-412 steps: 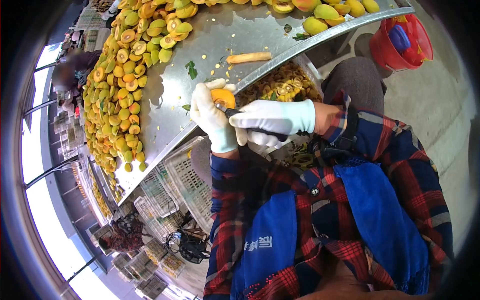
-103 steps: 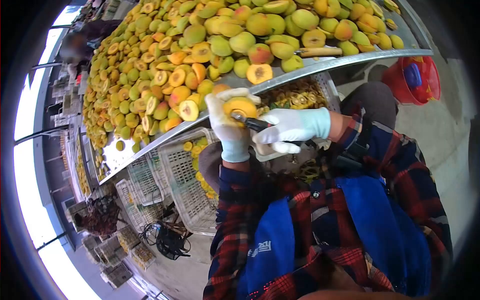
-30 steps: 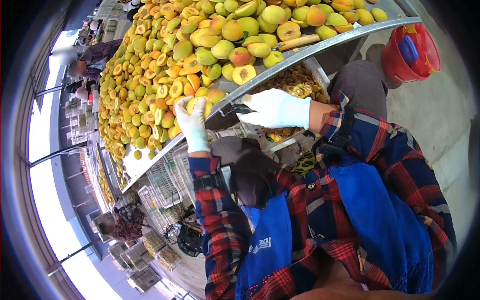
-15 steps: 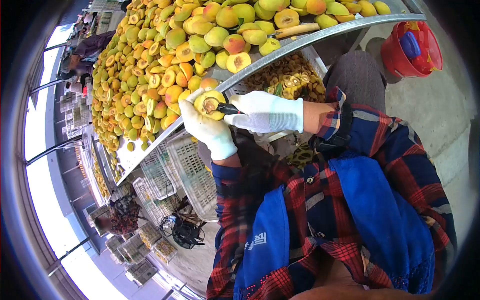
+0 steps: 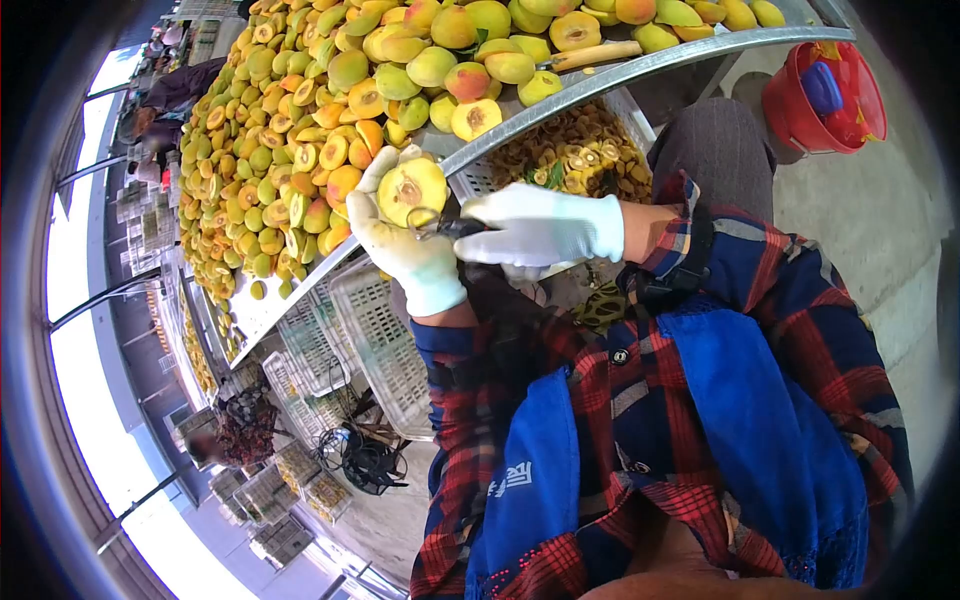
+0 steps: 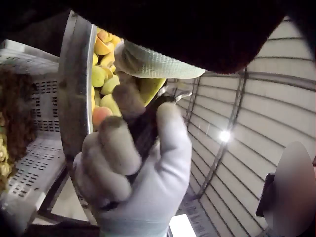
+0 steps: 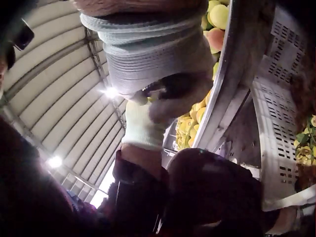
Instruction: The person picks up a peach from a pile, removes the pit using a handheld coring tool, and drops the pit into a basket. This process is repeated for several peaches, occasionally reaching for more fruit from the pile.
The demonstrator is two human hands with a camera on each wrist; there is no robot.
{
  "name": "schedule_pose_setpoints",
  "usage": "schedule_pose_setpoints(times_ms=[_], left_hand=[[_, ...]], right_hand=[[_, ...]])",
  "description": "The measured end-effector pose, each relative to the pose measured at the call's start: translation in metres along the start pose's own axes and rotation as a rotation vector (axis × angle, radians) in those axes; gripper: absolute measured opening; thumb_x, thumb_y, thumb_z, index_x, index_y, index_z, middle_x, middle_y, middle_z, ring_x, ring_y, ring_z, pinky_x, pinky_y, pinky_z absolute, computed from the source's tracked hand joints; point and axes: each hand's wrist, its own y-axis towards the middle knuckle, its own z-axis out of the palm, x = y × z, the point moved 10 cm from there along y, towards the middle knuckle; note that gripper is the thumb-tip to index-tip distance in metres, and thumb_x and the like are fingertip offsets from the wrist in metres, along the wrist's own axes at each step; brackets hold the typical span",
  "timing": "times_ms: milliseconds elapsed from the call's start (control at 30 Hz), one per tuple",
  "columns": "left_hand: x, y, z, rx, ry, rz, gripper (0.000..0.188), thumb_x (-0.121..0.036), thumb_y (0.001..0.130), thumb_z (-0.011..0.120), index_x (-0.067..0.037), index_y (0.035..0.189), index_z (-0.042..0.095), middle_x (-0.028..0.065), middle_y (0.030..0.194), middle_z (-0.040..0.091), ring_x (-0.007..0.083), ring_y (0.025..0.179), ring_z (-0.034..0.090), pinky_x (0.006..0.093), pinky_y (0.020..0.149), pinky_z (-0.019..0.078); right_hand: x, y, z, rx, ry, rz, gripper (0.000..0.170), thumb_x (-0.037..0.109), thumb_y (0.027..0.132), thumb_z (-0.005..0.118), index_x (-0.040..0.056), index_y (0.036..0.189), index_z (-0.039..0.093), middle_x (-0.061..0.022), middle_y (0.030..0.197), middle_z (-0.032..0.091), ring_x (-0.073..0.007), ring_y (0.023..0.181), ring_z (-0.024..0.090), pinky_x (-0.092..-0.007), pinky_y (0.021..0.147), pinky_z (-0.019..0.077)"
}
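Note:
My left hand (image 5: 405,245), in a white glove, holds a halved peach (image 5: 413,190) with its yellow cut face up and a brownish centre. Beside it, my gloved right hand (image 5: 550,225) grips the black handle (image 5: 465,228) of a pitting tool with a looped metal blade. That metal loop (image 5: 424,222) overlaps the peach's lower rim in the head view. In the left wrist view, the right hand's fingers (image 6: 116,153) curl round the handle, while the left glove (image 6: 158,64) shows above. The right wrist view has the left glove (image 7: 143,126) partly behind the right cuff (image 7: 143,54).
Whole and halved peaches (image 5: 430,68) heap on the metal table (image 5: 600,85). A wooden-handled knife (image 5: 595,56) lies near its edge. Below stands a white crate (image 5: 472,180) of cut-out pits. More crates (image 5: 385,330) stand at left, a red bucket (image 5: 787,105) at right.
A second ago my left hand was at the heap's edge; it then came to the tool with a peach half. Since half a second ago, the loop has moved from the fruit's centre to its rim.

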Motion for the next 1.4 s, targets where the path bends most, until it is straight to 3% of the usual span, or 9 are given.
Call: schedule_pose_setpoints(times_ms=[67, 267, 600, 800, 1067, 1133, 1200, 1300, 1400], left_hand=[[0.009, 0.002, -0.009, 0.014, -0.064, -0.098, 0.050, -0.040, 0.098, 0.039, 0.003, 0.121, 0.053, 0.0205, 0.113, 0.062, 0.0314, 0.105, 0.061, 0.0403, 0.093, 0.0497], [0.023, -0.007, -0.005, 0.225, -0.029, -0.131, 0.038, -0.020, 0.097, 0.046, 0.001, 0.130, 0.045, 0.0224, 0.128, 0.054, 0.0287, 0.116, 0.055, 0.0399, 0.098, 0.0468], [0.008, -0.016, -0.003, 0.172, 0.398, -0.008, 0.043, -0.027, 0.104, 0.026, 0.003, 0.101, 0.056, 0.0201, 0.095, 0.067, 0.0252, 0.089, 0.065, 0.0348, 0.085, 0.0529], [0.018, -0.015, -0.013, 0.095, 0.403, -0.182, 0.052, -0.030, 0.104, 0.023, 0.004, 0.091, 0.060, 0.0180, 0.084, 0.068, 0.0229, 0.081, 0.065, 0.0325, 0.080, 0.0522], [0.050, -0.010, -0.012, 0.460, 0.841, -0.360, 0.057, -0.040, 0.103, 0.030, 0.001, 0.085, 0.065, 0.0097, 0.078, 0.067, 0.0162, 0.071, 0.061, 0.0283, 0.072, 0.0478], [0.066, -0.009, -0.015, 0.541, 0.821, -0.516, 0.062, -0.048, 0.101, 0.035, 0.002, 0.086, 0.067, 0.0102, 0.077, 0.066, 0.0146, 0.068, 0.061, 0.0270, 0.069, 0.0493], [0.025, -0.013, 0.011, 0.439, 0.365, -0.515, 0.066, -0.057, 0.098, 0.037, 0.003, 0.117, 0.056, 0.0144, 0.099, 0.066, 0.0179, 0.089, 0.062, 0.0328, 0.084, 0.0498], [-0.015, -0.013, 0.011, 0.123, 0.468, 0.134, 0.061, -0.052, 0.100, 0.037, 0.001, 0.129, 0.044, 0.0144, 0.120, 0.056, 0.0215, 0.102, 0.058, 0.0344, 0.086, 0.0489], [-0.010, -0.021, 0.010, 0.036, 0.594, 0.294, 0.038, -0.027, 0.103, 0.036, -0.001, 0.129, 0.044, 0.0149, 0.124, 0.054, 0.0214, 0.114, 0.053, 0.0350, 0.100, 0.0419]], right_hand=[[0.006, 0.008, -0.025, -0.262, -0.573, -0.277, 0.045, 0.042, 0.090, 0.052, -0.0006, 0.101, 0.057, -0.0220, 0.079, 0.065, -0.0362, 0.070, 0.065, -0.0434, 0.065, 0.0529], [0.022, 0.000, -0.051, -0.360, -0.777, -0.245, 0.039, 0.042, 0.089, 0.053, 0.0063, 0.101, 0.061, -0.0152, 0.084, 0.067, -0.0343, 0.079, 0.066, -0.0442, 0.070, 0.0523], [0.017, 0.008, -0.027, -0.129, -0.913, -0.202, 0.038, 0.045, 0.090, 0.054, 0.0090, 0.100, 0.061, -0.0154, 0.084, 0.067, -0.0355, 0.078, 0.066, -0.0441, 0.069, 0.0531], [0.010, 0.008, -0.024, -0.065, -0.978, -0.163, 0.035, 0.041, 0.090, 0.053, 0.0099, 0.100, 0.065, -0.0147, 0.083, 0.068, -0.0355, 0.077, 0.067, -0.0440, 0.069, 0.0543], [-0.015, 0.009, -0.020, 0.070, -1.069, -0.224, 0.031, 0.038, 0.087, 0.057, 0.0086, 0.092, 0.062, -0.0153, 0.081, 0.066, -0.0379, 0.076, 0.064, -0.0456, 0.067, 0.0529], [-0.029, 0.013, -0.015, 0.192, -0.787, -0.191, 0.031, 0.038, 0.091, 0.053, 0.0083, 0.089, 0.061, -0.0125, 0.070, 0.063, -0.0316, 0.063, 0.064, -0.0403, 0.058, 0.0521], [-0.029, 0.007, -0.019, 0.216, -0.143, 0.135, 0.040, 0.046, 0.093, 0.054, 0.0073, 0.084, 0.060, -0.0027, 0.058, 0.052, -0.0131, 0.047, 0.050, -0.0270, 0.042, 0.0418], [-0.019, 0.011, -0.012, 0.057, 0.408, 0.125, 0.038, 0.045, 0.094, 0.055, 0.0081, 0.083, 0.054, -0.0021, 0.058, 0.052, -0.0104, 0.043, 0.046, -0.0233, 0.037, 0.0364], [-0.015, 0.004, 0.012, 0.135, 0.626, 0.181, 0.040, 0.045, 0.094, 0.054, 0.0062, 0.085, 0.055, -0.0035, 0.059, 0.053, -0.0111, 0.043, 0.048, -0.0240, 0.038, 0.0382]])
